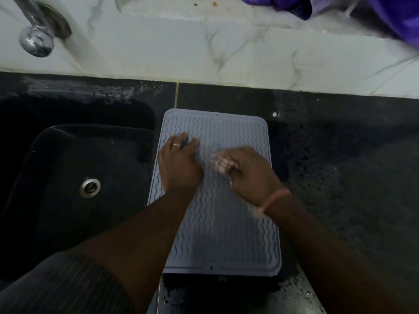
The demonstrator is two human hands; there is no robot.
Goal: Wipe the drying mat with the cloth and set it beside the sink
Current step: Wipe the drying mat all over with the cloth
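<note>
One drying mat [217, 200] lay flat on the dark wet desk [340, 177], its left edge just beside the one black sink [68, 177] and slightly overhanging the basin's rim. The mat was grey-blue with wavy ridges.

Two hands were on it. The left hand [179, 164] lay palm down on the mat's upper left part, fingers straight and pointing away from the person, one ring [176, 145] on a finger; its grip was open and flat, pressing the mat and holding nothing. The right hand [247, 175] sat on the mat's upper right part, blurred, fingers curled under; something pale showed beneath the knuckles, perhaps the cloth [223, 164], but whether the grip held it could not be told. One pink band [275, 197] circled the right wrist.

Both forearms reached in from the lower edge. One chrome tap [36, 39] stood at the upper left, against the white marble wall [226, 53], and one drain [90, 188] sat in the basin floor. Purple fabric [362, 12] lay at the upper right.
</note>
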